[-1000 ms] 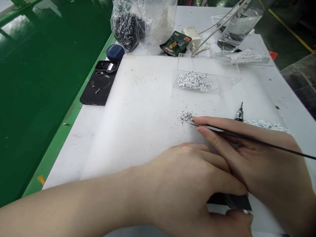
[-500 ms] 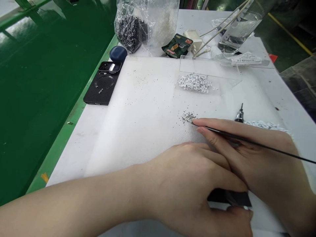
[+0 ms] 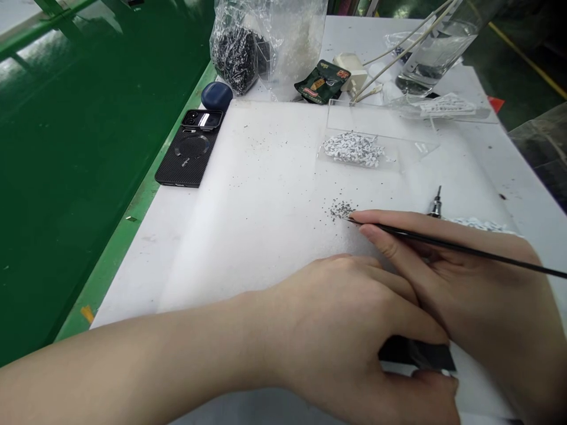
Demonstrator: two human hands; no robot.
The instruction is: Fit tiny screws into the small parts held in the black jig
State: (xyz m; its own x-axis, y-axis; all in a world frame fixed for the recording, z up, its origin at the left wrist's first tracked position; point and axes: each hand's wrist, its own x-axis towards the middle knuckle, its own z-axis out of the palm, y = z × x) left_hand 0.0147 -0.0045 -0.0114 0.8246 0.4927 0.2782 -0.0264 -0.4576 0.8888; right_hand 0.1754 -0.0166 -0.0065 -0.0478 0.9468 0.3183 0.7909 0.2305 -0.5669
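My right hand (image 3: 460, 265) pinches a thin black tool (image 3: 443, 241), its tip beside a scatter of tiny dark bits (image 3: 341, 209) on the white foam sheet (image 3: 248, 236). In front of it, my left hand (image 3: 354, 319) is curled, with thumb and fingers round a dark flat piece (image 3: 419, 354); part of that piece is hidden. The two hands overlap. Beyond the dark bits lies a clear tray (image 3: 394, 162) holding small white pieces (image 3: 353, 149). More white pieces (image 3: 481, 224) lie behind my right hand, close to a metal-tipped tool (image 3: 436, 203).
A black phone (image 3: 188, 150) and a blue case (image 3: 217, 95) lie along the left edge. At the back are plastic bags (image 3: 237, 59), a green packet (image 3: 323, 81), a white charger (image 3: 350, 71) with cable, and a tilted clear container of liquid (image 3: 425, 65).
The whole view has shifted slightly, so the table items appear a little further right. My right hand's tool lies at a slightly flatter angle. Both hands keep their holds.
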